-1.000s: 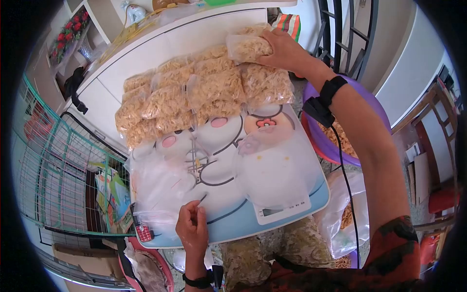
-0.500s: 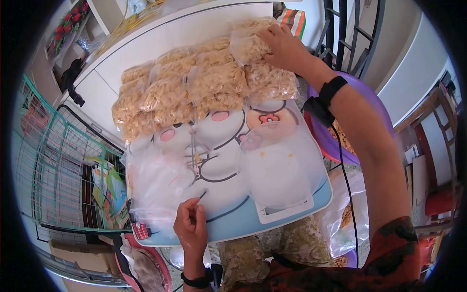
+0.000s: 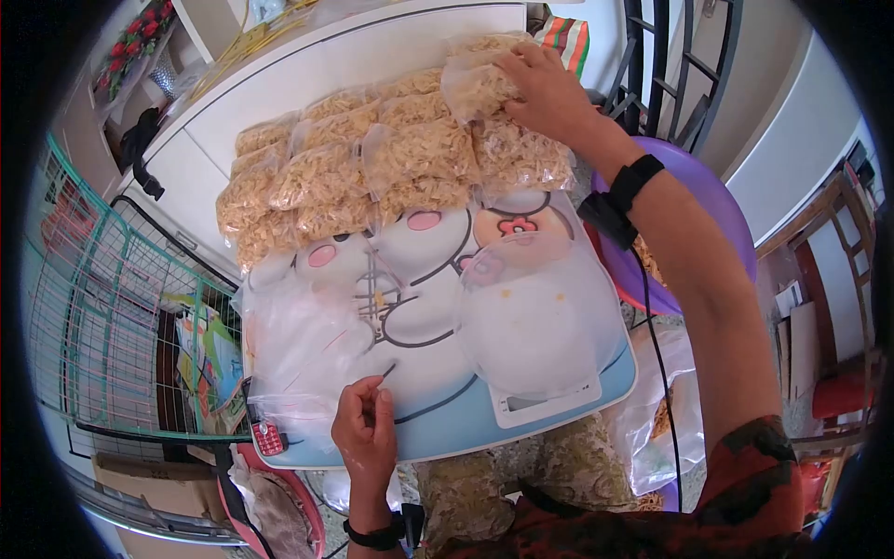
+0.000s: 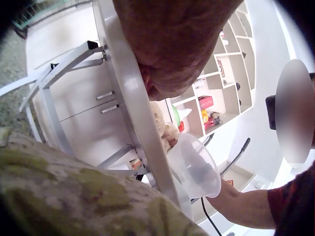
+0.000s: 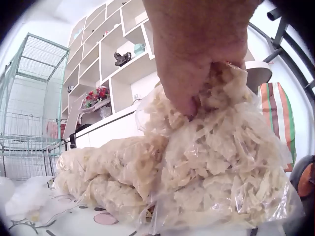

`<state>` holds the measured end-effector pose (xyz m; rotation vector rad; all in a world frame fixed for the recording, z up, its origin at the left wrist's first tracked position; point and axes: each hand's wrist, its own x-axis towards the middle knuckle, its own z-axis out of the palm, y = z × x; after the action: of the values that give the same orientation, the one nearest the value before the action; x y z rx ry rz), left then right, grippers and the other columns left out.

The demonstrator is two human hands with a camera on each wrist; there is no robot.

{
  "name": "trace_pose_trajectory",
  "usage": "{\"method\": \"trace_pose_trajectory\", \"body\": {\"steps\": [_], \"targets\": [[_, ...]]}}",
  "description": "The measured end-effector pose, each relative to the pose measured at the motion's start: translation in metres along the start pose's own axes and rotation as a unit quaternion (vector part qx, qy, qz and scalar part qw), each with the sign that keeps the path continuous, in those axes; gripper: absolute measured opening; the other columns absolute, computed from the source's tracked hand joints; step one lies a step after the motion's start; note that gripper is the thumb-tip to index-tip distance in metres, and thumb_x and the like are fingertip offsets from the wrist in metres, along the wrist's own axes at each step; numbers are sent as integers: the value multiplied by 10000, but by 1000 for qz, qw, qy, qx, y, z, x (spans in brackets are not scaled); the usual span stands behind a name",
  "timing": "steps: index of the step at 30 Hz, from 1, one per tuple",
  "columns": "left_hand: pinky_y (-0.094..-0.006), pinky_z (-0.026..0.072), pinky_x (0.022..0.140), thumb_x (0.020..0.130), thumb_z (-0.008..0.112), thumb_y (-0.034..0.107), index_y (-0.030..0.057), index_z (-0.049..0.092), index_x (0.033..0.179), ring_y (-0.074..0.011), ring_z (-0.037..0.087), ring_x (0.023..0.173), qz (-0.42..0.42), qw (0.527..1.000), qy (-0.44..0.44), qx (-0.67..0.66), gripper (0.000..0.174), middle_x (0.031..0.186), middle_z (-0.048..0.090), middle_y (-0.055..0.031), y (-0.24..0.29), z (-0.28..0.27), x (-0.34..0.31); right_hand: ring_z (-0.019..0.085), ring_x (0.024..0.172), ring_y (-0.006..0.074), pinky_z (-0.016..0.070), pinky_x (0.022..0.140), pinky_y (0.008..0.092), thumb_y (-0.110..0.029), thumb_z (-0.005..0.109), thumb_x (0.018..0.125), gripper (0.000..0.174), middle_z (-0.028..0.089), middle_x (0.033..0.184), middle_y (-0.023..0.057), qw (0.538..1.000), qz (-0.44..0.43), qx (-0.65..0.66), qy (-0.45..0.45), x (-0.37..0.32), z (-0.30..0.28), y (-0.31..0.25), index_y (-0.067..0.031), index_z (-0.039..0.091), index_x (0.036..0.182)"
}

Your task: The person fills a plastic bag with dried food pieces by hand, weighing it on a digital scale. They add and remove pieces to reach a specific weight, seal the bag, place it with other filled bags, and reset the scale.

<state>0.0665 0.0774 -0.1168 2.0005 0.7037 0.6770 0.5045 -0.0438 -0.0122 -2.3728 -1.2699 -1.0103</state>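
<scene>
My right hand (image 3: 551,91) is at the back right corner of the table, gripping a clear bag of pale, dry flakes (image 3: 475,86) on top of the stack. In the right wrist view the thumb and fingers (image 5: 184,101) close around its upper end. More filled bags (image 3: 419,154) stand in rows along the table's back. Loosely curled and holding nothing, my left hand (image 3: 366,424) rests at the front edge. Beyond it lies a pile of empty clear bags (image 3: 303,349). A translucent round bowl (image 3: 535,326) sits on a white scale (image 3: 549,403).
The table (image 3: 438,443) has a cartoon print. A red phone-like keypad (image 3: 268,438) lies at its front left corner. To the right stands a purple tub (image 3: 726,205) on the floor; to the left, a green wire cage (image 3: 121,326). A white cabinet (image 3: 205,177) backs the table.
The right hand has shifted slightly on the bag, its fingers now lying further over the top. The head view has moved a little. My left hand stays in place.
</scene>
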Motion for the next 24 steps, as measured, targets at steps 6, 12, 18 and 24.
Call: {"method": "trace_pose_trajectory", "body": {"steps": [6,12,18,24], "targets": [[-208,410,573,926,601,69,8,624,1034,-65,498,640,4,1000,1,-5,126,741,560,-10,0,0,0,459,1204,378,438,999,459,-189,736,718,613,479,1307,158,1000,6,-5,-14,-7,8,-5,-119,509,1283],[-203,409,579,934,595,75,6,621,1040,-61,490,646,1,1000,-3,-8,129,745,551,-3,4,-1,-1,385,1295,397,396,1038,479,-290,758,746,693,397,1416,161,999,-14,27,16,-18,-8,3,-172,468,1365],[-203,414,582,938,592,80,4,620,1045,-62,494,647,5,1000,3,-11,134,749,556,-4,3,-1,-1,286,1386,348,301,1101,506,-270,731,796,686,320,1484,112,996,-67,-50,30,-39,-31,-11,-222,432,1412],[-204,418,588,934,599,81,6,622,1046,-63,500,652,4,1000,5,-12,137,750,560,-6,2,0,-1,286,1403,307,252,1134,481,-161,641,859,537,364,1480,55,983,-158,-92,-7,-48,-25,-7,-224,490,1371]]}}
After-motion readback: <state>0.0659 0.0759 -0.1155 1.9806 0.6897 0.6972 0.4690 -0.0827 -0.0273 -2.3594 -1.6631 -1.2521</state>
